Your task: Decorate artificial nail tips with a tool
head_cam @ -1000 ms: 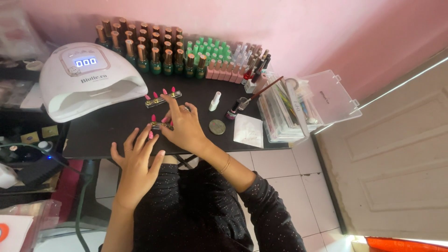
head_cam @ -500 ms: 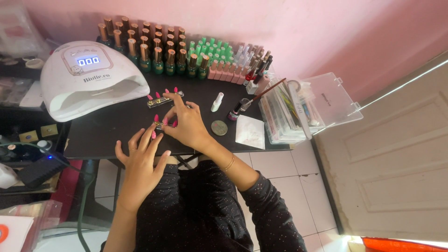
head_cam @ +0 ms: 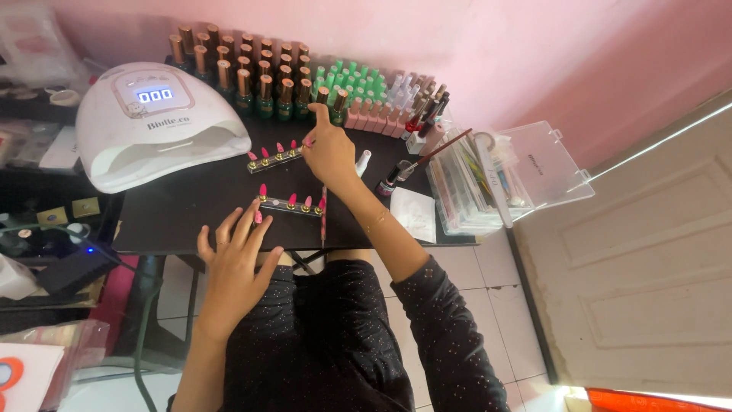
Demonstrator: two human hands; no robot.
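My right hand (head_cam: 329, 150) reaches across the black table (head_cam: 191, 210) to the rows of polish bottles, its index finger touching a brown-capped bottle (head_cam: 323, 96); it holds nothing. My left hand (head_cam: 232, 255) rests at the table's near edge, fingers spread, fingertips just short of a strip holder with several pink nail tips (head_cam: 290, 204). A second strip of pink tips (head_cam: 273, 156) lies farther back, left of my right hand. A thin brush (head_cam: 323, 221) lies on the table by the near strip.
A white nail lamp (head_cam: 152, 130) stands at the back left. Brown-capped bottles (head_cam: 252, 72), green ones (head_cam: 351, 80) and pink ones line the wall. A small white bottle (head_cam: 363, 162), a dark bottle (head_cam: 387, 183), a white pad (head_cam: 415, 214) and an open clear box (head_cam: 496, 179) sit right.
My right hand has left the near strip of tips and moved back to the bottle rows. The left hand slid slightly toward the table edge. The view has shifted a little.
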